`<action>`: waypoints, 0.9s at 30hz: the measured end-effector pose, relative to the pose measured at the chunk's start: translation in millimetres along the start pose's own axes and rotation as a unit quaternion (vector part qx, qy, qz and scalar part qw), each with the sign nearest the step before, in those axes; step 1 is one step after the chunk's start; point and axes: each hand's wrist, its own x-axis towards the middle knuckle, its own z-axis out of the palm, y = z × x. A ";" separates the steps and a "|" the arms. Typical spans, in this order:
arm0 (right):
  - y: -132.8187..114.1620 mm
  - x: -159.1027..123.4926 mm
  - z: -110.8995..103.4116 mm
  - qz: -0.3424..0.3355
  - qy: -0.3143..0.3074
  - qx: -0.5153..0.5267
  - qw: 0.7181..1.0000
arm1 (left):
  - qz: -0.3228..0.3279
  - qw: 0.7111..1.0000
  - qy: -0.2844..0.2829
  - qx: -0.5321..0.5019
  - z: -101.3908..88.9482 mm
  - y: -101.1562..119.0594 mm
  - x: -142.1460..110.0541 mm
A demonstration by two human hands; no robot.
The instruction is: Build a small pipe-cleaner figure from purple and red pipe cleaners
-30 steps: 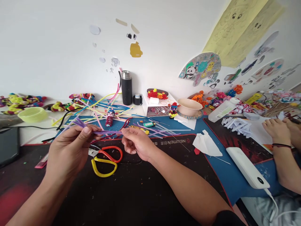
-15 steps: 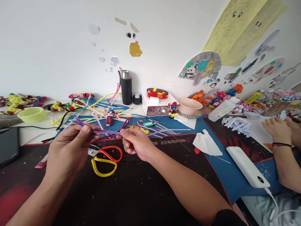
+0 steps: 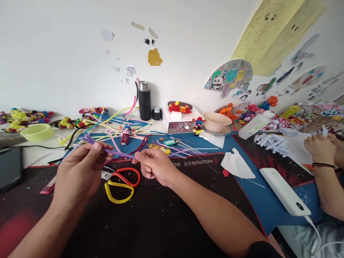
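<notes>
A small bunch of purple pipe cleaners (image 3: 120, 153) stretches between my two hands above the dark mat. My left hand (image 3: 86, 168) pinches it near one end with thumb and fingers, and the tips stick out past the thumb at upper left. At the opposite end, my right hand (image 3: 154, 165) grips the bunch between thumb and forefinger, its other fingers curled. Scissors (image 3: 120, 186) with one red and one yellow handle loop lie on the mat just below, their blades partly hidden behind my left hand.
Loose coloured pipe cleaners (image 3: 134, 123) spread behind my hands, around a small figure (image 3: 125, 134). A black thermos (image 3: 144, 102), a white box (image 3: 178, 120) and a pink bowl (image 3: 216, 122) stand by the wall. At right lie a power bank (image 3: 282, 191) and another person's hands (image 3: 321, 150) with folded paper.
My right hand has shifted slightly left and down, still pinching the purple pipe cleaners. My left hand keeps its hold. The other person's hands moved a little right.
</notes>
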 end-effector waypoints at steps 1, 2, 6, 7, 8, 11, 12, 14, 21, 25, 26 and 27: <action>0.7 -0.3 0.5 -0.003 -0.003 -0.006 1.000 | -0.006 1.000 0.000 0.002 0.1 0.3 0.5; 1.2 -0.8 1.2 -0.007 -0.006 -0.011 1.000 | -0.015 1.000 0.001 0.002 0.0 0.6 1.2; -0.9 -3.2 5.0 -0.013 -0.017 -0.029 0.999 | -0.051 0.999 0.011 0.012 0.2 1.0 4.5; -2.2 -3.8 5.7 -0.015 -0.018 -0.031 0.999 | -0.058 0.998 0.012 0.016 0.5 1.0 5.1; -3.6 -4.3 6.2 -0.017 -0.018 -0.031 0.999 | -0.062 0.998 0.014 0.019 0.9 0.9 5.5; -6.8 -4.8 6.0 -0.017 -0.012 -0.032 0.999 | -0.073 0.997 0.014 0.011 1.4 0.1 6.1; -7.2 -4.7 5.6 -0.015 -0.009 -0.033 0.999 | -0.076 0.997 0.012 0.006 1.1 -0.5 6.2; -7.2 -4.1 4.7 -0.011 -0.003 -0.030 0.999 | -0.082 0.997 0.004 -0.003 0.0 -2.0 6.7; -4.1 0.3 1.2 -0.012 0.001 0.006 1.000 | -0.101 0.995 -0.004 0.008 -0.3 -1.5 7.7; -3.5 1.4 -0.6 0.011 -0.001 0.008 1.000 | -0.112 0.994 -0.010 0.006 1.8 2.9 7.7; -3.4 1.4 -0.9 0.015 -0.004 0.010 1.000 | -0.118 0.993 -0.010 0.006 1.7 3.4 7.9; -3.3 1.4 -1.3 0.018 -0.006 0.013 1.000 | -0.124 0.992 -0.009 0.007 1.3 3.6 8.3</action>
